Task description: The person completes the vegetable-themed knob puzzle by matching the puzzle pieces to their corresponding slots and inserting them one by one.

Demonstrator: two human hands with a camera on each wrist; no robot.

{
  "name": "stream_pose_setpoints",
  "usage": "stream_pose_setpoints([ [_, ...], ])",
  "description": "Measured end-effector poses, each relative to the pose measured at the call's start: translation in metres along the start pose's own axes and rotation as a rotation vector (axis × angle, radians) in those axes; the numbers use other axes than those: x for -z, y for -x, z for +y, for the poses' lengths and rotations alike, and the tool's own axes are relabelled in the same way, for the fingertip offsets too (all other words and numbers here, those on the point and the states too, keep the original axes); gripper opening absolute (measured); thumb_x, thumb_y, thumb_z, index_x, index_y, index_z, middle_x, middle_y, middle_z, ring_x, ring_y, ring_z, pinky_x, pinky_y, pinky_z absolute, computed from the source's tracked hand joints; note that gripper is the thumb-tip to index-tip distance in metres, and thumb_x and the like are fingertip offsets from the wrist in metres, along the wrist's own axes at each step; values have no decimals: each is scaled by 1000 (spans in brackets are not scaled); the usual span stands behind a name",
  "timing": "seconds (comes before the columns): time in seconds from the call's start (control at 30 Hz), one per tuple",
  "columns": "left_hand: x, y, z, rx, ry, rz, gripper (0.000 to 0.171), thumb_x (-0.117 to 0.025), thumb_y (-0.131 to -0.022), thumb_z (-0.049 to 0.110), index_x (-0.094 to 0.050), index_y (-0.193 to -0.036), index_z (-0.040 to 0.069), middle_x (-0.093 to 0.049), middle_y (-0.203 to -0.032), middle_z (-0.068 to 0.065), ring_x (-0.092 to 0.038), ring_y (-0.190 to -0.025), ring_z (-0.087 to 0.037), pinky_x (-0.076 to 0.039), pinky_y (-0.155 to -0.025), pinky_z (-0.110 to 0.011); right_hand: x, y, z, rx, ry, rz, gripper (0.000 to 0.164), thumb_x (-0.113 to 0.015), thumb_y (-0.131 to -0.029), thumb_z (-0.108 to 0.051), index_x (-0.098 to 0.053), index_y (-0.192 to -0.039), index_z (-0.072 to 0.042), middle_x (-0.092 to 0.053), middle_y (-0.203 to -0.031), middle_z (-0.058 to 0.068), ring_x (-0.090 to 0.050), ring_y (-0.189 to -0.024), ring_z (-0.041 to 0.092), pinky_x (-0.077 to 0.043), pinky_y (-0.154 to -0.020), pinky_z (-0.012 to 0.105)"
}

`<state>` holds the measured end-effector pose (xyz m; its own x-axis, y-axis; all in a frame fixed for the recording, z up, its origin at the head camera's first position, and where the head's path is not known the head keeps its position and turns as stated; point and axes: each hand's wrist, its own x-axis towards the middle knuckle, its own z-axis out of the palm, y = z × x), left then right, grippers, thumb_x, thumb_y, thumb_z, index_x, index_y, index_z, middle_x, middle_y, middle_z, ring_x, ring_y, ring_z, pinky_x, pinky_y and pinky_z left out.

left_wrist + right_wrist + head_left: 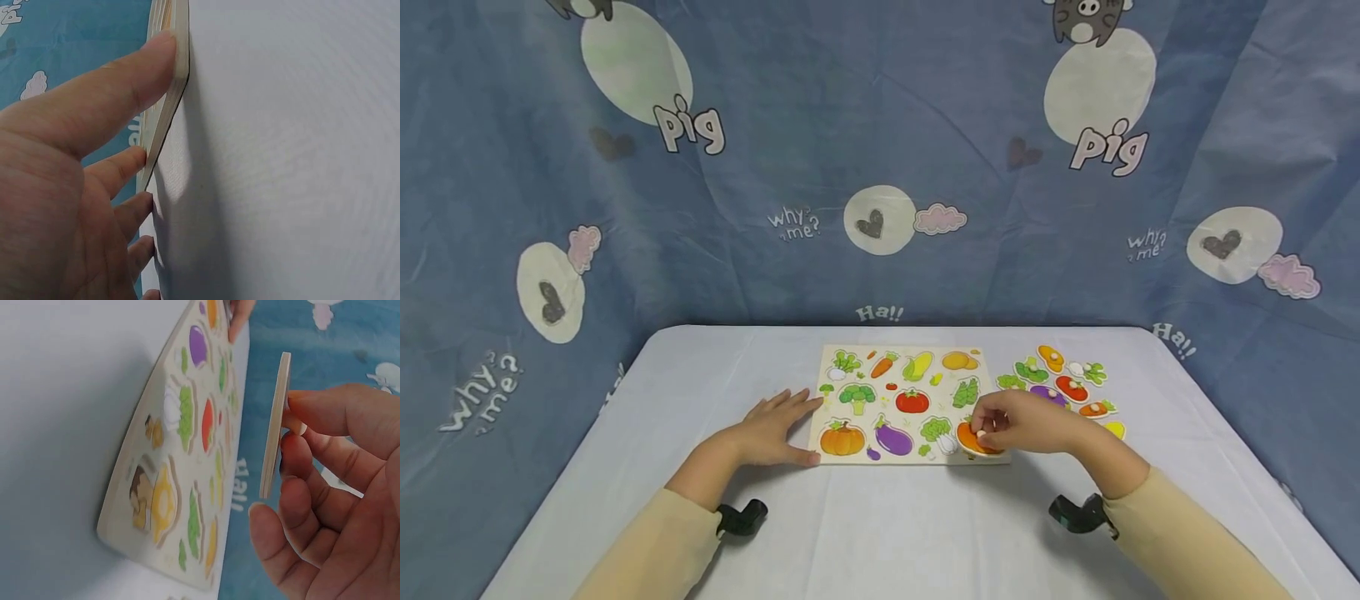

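A wooden vegetable puzzle board [942,400] lies on the white table, with pictures of a pumpkin, eggplant, tomato, broccoli and others. My right hand [1018,421] pinches the small knob of an orange pumpkin puzzle piece [973,439] over the board's near right corner. Edge-on in the right wrist view, that piece [275,425] stands apart from the board. My left hand [775,429] is spread flat at the board's left side. Its thumb [134,78] touches the board's edge in the left wrist view, and the other fingers are fairly straight.
To the right of the board, several loose knobbed pieces lie close together, among them a tomato [1071,389], a carrot [1096,409] and a radish [1093,372]. A blue printed cloth [880,108] hangs behind the table [880,533].
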<state>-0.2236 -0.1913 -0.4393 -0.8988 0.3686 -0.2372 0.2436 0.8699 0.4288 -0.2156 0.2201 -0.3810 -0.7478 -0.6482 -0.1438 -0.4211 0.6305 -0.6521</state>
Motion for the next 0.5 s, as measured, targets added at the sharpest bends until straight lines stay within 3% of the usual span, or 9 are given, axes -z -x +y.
stream_pose_setpoints([
  [0.2,0,1,-1,-15,17,-3,100,-79,-75,59,-37,-156,17,-24,-164,-16,-12,-151,-43,-7,-120,-62,-5,-14,-5,34,-15,-24,4,-71,-93,-12,-67,-95,-13,-56,-78,-4,-53,-75,14,-45,-63,23],
  [0.5,1,3,-1,-35,26,-11,100,-79,-77,58,-36,-156,16,-23,-164,-18,-12,-150,-45,-7,-119,-64,-16,-42,-21,66,6,-44,6,-71,-93,-12,-67,-94,-15,-57,-78,-6,-53,-74,14,-48,-65,26],
])
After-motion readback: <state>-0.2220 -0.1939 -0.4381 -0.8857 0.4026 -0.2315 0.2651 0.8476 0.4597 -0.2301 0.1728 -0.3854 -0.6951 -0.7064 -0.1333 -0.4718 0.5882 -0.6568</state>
